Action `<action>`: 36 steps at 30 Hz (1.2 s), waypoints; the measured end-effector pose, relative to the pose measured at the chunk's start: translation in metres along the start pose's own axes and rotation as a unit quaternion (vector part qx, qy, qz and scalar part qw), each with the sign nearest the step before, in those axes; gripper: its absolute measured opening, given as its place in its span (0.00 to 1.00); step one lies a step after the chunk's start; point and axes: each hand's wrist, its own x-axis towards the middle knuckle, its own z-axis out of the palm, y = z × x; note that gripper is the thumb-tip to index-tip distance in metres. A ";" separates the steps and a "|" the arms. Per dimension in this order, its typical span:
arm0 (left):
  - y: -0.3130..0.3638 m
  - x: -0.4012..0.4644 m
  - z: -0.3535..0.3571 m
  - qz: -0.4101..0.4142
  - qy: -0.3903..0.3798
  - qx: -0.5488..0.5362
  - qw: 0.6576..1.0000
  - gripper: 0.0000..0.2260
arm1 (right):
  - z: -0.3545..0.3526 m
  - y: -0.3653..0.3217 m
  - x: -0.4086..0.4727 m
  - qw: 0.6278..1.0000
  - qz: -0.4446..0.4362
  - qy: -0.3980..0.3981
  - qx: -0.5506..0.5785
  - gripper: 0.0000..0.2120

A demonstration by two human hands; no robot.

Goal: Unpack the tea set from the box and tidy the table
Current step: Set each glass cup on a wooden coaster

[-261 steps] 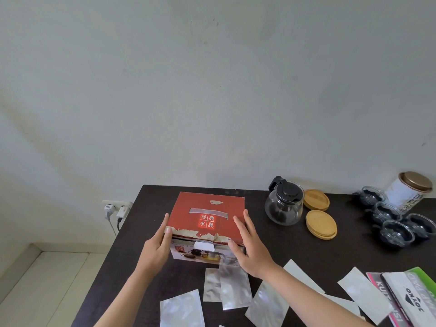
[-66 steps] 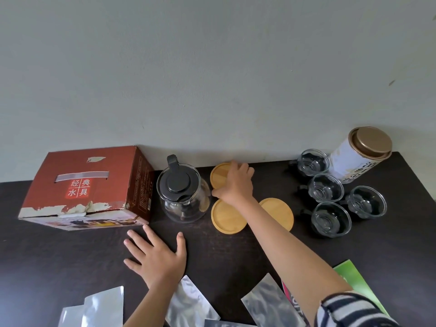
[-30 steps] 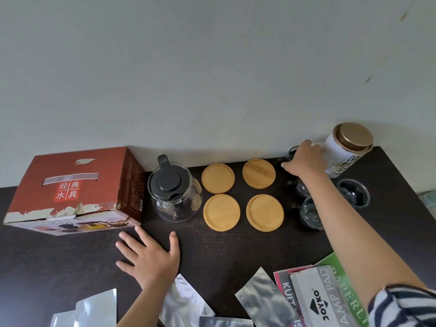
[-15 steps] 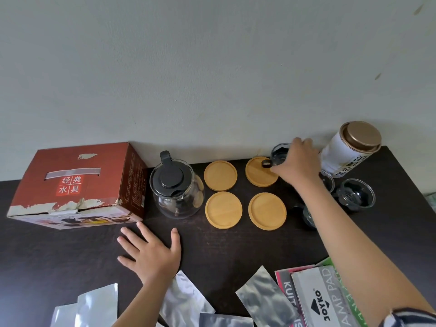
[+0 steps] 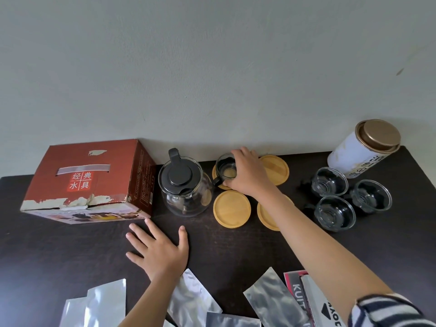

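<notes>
Gripping a glass cup (image 5: 226, 169) on a wooden coaster (image 5: 218, 182), the right hand (image 5: 247, 175); left hand (image 5: 160, 251) spread flat.

Dark table (image 5: 236, 251): box (image 5: 87, 180), teapot (image 5: 184, 190), coasters (image 5: 232, 208), cups (image 5: 335, 212), foil packets (image 5: 271, 300).

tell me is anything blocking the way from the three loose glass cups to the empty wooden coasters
Nothing on the table does. The three glass cups sit to the right of the coasters, with bare table between. Only the right forearm crosses over the near right coaster, while the right hand holds a cup on the far left coaster.
</notes>
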 end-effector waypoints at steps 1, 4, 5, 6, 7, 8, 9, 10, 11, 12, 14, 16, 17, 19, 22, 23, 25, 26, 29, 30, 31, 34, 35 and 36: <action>0.000 0.000 0.000 -0.001 0.000 0.001 1.000 0.42 | 0.002 0.000 0.000 1.000 0.002 0.004 0.006 0.37; -0.001 0.000 0.001 -0.002 -0.002 0.001 1.000 0.42 | 0.005 0.002 -0.005 1.000 0.013 0.005 0.020 0.40; -0.001 0.000 0.001 -0.002 -0.001 0.002 1.000 0.42 | 0.006 0.003 -0.009 1.000 0.018 0.004 0.023 0.42; -0.001 0.000 0.001 -0.002 0.000 0.001 1.000 0.42 | 0.006 0.005 -0.014 0.999 0.022 0.005 0.024 0.43; -0.001 0.000 0.001 -0.002 0.000 0.000 1.000 0.42 | 0.005 0.008 -0.020 0.999 0.025 0.004 0.019 0.44; -0.001 0.000 0.001 -0.001 0.000 -0.003 1.000 0.42 | 0.002 0.013 -0.026 1.000 0.030 0.004 0.006 0.44; -0.001 0.000 0.001 -0.002 -0.001 -0.005 1.000 0.42 | -0.002 0.019 -0.031 0.999 0.041 0.006 -0.015 0.44; -0.001 0.000 0.001 -0.002 -0.001 -0.007 1.000 0.42 | -0.009 0.027 -0.037 0.997 0.061 0.011 -0.043 0.43; -0.001 0.001 0.001 -0.002 -0.001 -0.008 1.000 0.42 | -0.018 0.037 -0.042 0.993 0.094 0.019 -0.076 0.41; -0.001 0.001 0.001 -0.002 -0.001 -0.008 1.000 0.42 | -0.028 0.049 -0.046 0.984 0.140 0.021 -0.108 0.40; -0.001 0.000 0.001 -0.001 -0.001 -0.008 1.000 0.42 | -0.048 0.074 -0.053 0.960 0.242 -0.002 -0.141 0.40; -0.001 0.000 0.001 -0.001 -0.001 -0.007 1.000 0.42 | -0.065 0.096 -0.058 0.939 0.314 -0.042 -0.135 0.39; -0.002 0.000 0.001 -0.001 -0.001 -0.008 1.000 0.42 | -0.071 0.105 -0.060 0.932 0.334 -0.062 -0.126 0.40; -0.002 0.000 0.000 0.001 0.000 -0.008 1.000 0.42 | -0.076 0.117 -0.063 0.924 0.358 -0.093 -0.103 0.41; -0.001 -0.001 0.000 0.001 0.000 -0.010 1.000 0.42 | -0.077 0.124 -0.063 0.916 0.376 -0.115 -0.076 0.38; 0.000 -0.001 0.000 0.001 0.001 -0.011 1.000 0.42 | -0.076 0.125 -0.062 0.917 0.376 -0.114 -0.072 0.36; 0.000 0.000 0.001 0.002 0.001 -0.009 1.000 0.42 | -0.074 0.123 -0.061 0.920 0.374 -0.098 -0.067 0.33; -0.001 0.000 0.001 0.002 0.001 -0.007 1.000 0.42 | -0.073 0.121 -0.060 0.923 0.370 -0.085 -0.061 0.33; -0.001 0.000 0.001 0.003 0.000 -0.004 1.000 0.42 | -0.068 0.110 -0.053 0.939 0.340 -0.046 -0.035 0.34; -0.001 0.001 0.001 0.004 0.000 -0.003 1.000 0.42 | -0.066 0.106 -0.050 0.945 0.323 -0.037 -0.029 0.35; -0.001 0.001 0.002 0.004 0.000 -0.003 1.000 0.42 | -0.064 0.102 -0.046 0.952 0.304 -0.031 -0.022 0.36; -0.001 0.001 0.002 0.005 0.003 -0.004 1.000 0.42 | -0.056 0.086 -0.036 0.967 0.253 -0.015 0.009 0.36; -0.001 0.000 0.001 0.005 0.003 -0.004 1.000 0.42 | -0.053 0.081 -0.032 0.971 0.236 -0.011 0.017 0.37; -0.001 0.000 0.001 0.005 0.003 -0.004 1.000 0.42 | -0.050 0.077 -0.029 0.975 0.220 -0.008 0.025 0.37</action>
